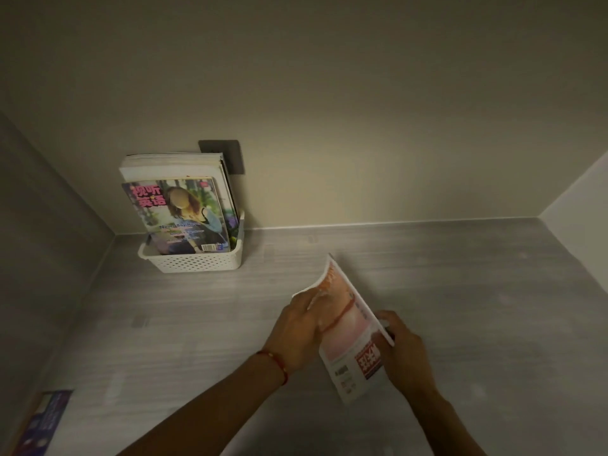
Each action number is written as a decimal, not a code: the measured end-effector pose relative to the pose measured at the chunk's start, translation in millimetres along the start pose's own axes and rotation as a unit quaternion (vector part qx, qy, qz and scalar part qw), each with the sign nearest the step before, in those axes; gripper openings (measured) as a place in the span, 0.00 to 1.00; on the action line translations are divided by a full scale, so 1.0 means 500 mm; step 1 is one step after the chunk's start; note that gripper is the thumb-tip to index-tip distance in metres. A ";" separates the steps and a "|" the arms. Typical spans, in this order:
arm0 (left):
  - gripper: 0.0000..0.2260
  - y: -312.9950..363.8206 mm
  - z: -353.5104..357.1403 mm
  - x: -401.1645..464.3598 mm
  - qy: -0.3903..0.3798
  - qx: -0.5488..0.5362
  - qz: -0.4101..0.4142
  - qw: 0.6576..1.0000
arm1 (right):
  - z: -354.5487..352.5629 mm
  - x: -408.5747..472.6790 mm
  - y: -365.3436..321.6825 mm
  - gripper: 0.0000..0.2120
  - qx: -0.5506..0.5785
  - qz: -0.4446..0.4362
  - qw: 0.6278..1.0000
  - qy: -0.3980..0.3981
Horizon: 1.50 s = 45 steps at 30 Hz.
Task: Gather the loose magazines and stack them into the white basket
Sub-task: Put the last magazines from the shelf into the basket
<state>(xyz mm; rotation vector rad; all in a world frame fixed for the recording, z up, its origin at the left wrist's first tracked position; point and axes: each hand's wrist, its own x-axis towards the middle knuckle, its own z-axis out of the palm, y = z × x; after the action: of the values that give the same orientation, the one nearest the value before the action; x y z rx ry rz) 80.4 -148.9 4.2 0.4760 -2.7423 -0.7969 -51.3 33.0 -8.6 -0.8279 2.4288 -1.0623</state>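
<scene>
Blue and purple print covers a loose magazine (42,419) lying flat at the far left lower corner of the grey wood-grain counter (164,324), partly cut off by the frame edge. Further back, close to the left corner where the walls meet, stands the white basket (194,262), its sides perforated with small holes. Several magazines (174,169) stand upright in it, leaning back against the wall; the front one (181,218) shows pink Chinese characters and a figure on its cover, and taller white-edged ones rise behind it. A dark wall plate (227,153) sits on the wall just behind the stack. Well apart from the basket, to the right and nearer the camera, the left hand (296,330), a red cord at its wrist, presses its fingers closed over the left edge of an orange and white magazine (348,334). This magazine is tilted up on its edge above the counter, cover curling. The right hand (399,347) grips its right, spine-side edge.
</scene>
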 end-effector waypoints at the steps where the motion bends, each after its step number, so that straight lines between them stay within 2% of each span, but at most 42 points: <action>1: 0.22 0.009 -0.010 0.010 0.044 0.018 0.038 0.998 | -0.016 0.011 -0.018 0.07 -0.001 -0.037 0.999 -0.001; 3: 0.24 0.018 -0.030 0.030 0.074 0.086 0.085 0.990 | -0.047 0.038 -0.063 0.08 -0.002 -0.106 0.994 -0.008; 5: 0.30 0.012 -0.056 0.052 0.031 0.162 0.082 0.983 | -0.071 0.062 -0.118 0.08 -0.003 -0.168 0.986 -0.022; 7: 0.28 0.001 -0.086 0.064 0.002 0.162 0.077 0.984 | -0.082 0.086 -0.172 0.06 -0.024 -0.225 0.974 -0.016; 10: 0.11 -0.015 -0.134 0.058 -0.013 -0.039 0.016 0.999 | -0.083 0.120 -0.239 0.11 0.014 -0.238 0.971 -0.007; 12: 0.09 -0.034 -0.157 0.043 0.014 -0.166 -0.068 0.984 | -0.081 0.142 -0.266 0.15 0.029 -0.246 0.969 0.019; 14: 0.09 -0.062 -0.184 0.025 0.074 -0.246 -0.130 0.958 | -0.074 0.158 -0.271 0.16 0.052 -0.226 0.968 0.099; 16: 0.10 -0.092 -0.221 0.011 0.130 -0.291 -0.168 0.933 | -0.052 0.167 -0.262 0.17 0.166 -0.154 0.960 0.163; 17: 0.09 -0.110 -0.242 0.004 0.152 -0.310 -0.179 0.921 | -0.029 0.172 -0.259 0.18 0.250 -0.109 0.952 0.141; 18: 0.09 -0.127 -0.264 -0.004 0.168 -0.330 -0.190 0.909 | -0.002 0.177 -0.257 0.18 0.322 -0.065 0.941 0.081; 20: 0.10 -0.160 -0.309 -0.018 0.187 -0.372 -0.209 0.885 | 0.056 0.182 -0.276 0.21 0.371 -0.039 0.924 -0.083; 22: 0.11 -0.195 -0.352 -0.029 0.195 -0.389 -0.218 0.874 | 0.114 0.186 -0.316 0.20 0.290 -0.104 0.933 -0.184; 23: 0.12 -0.215 -0.373 -0.031 0.198 -0.383 -0.221 0.875 | 0.140 0.192 -0.342 0.17 0.233 -0.141 0.944 -0.188; 26: 0.13 -0.280 -0.436 -0.030 0.226 -0.361 -0.236 0.874 | 0.203 0.239 -0.432 0.10 0.090 -0.217 0.967 -0.102; 29: 0.12 -0.350 -0.499 -0.017 0.284 -0.274 -0.238 0.887 | 0.249 0.295 -0.526 0.11 0.034 -0.254 0.966 -0.042; 32: 0.09 -0.417 -0.542 -0.008 0.347 -0.167 -0.263 0.885 | 0.307 0.338 -0.588 0.11 0.034 -0.247 0.968 -0.032; 34: 0.09 -0.461 -0.546 -0.004 0.351 -0.146 -0.285 0.880 | 0.348 0.356 -0.609 0.12 0.023 -0.237 0.971 -0.035; 42: 0.11 -0.579 -0.490 0.024 0.292 -0.223 -0.348 0.863 | 0.454 0.418 -0.574 0.13 -0.042 -0.157 0.987 -0.014; 45: 0.12 -0.600 -0.462 0.036 0.284 -0.218 -0.371 0.857 | 0.485 0.428 -0.543 0.13 -0.043 -0.130 0.990 -0.018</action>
<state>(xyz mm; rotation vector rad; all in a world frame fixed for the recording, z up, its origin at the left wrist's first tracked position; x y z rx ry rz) 210.0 -504.3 30.3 1.4284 -1.7221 -1.1591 14.7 -383.4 18.5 -1.2074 2.3964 -1.0257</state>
